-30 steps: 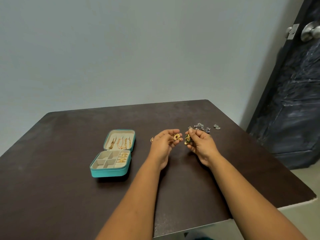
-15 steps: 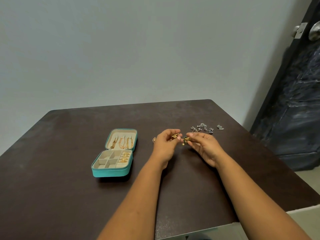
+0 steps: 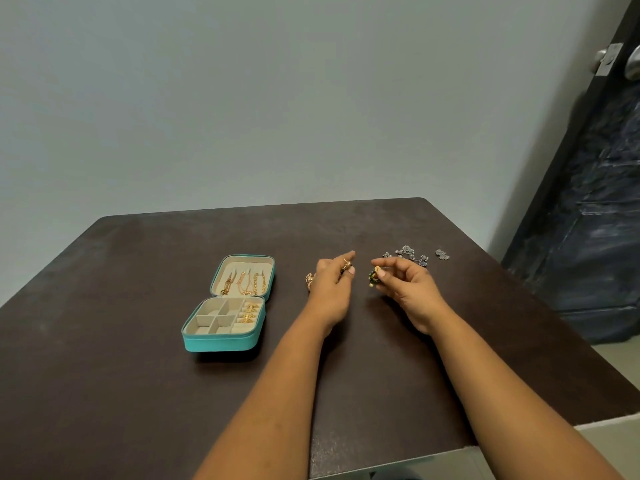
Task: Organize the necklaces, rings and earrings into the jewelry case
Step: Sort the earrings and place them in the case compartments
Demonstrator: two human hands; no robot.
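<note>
A teal jewelry case point(image 3: 221, 341) lies open on the dark table point(image 3: 121, 375), left of my hands. Gold necklaces point(image 3: 244, 283) hang in its lid, and gold rings point(image 3: 250, 312) fill the right slots of its tray. My left hand point(image 3: 330, 285) pinches a small gold earring piece point(image 3: 346, 262) between thumb and fingers. My right hand point(image 3: 407, 289) pinches a green and gold earring point(image 3: 374, 276) at its fingertips. A gold ring point(image 3: 309, 279) lies on the table just left of my left hand. Several silver-blue earrings point(image 3: 408, 254) lie behind my right hand.
One more silver earring point(image 3: 442, 254) lies apart near the table's right edge. A dark door point(image 3: 595, 202) with a metal knob point(image 3: 634, 65) stands at the right. A plain wall rises behind the table.
My hands, close together before, have drawn apart. The left one now carries the gold piece, and the right one keeps the green and gold earring.
</note>
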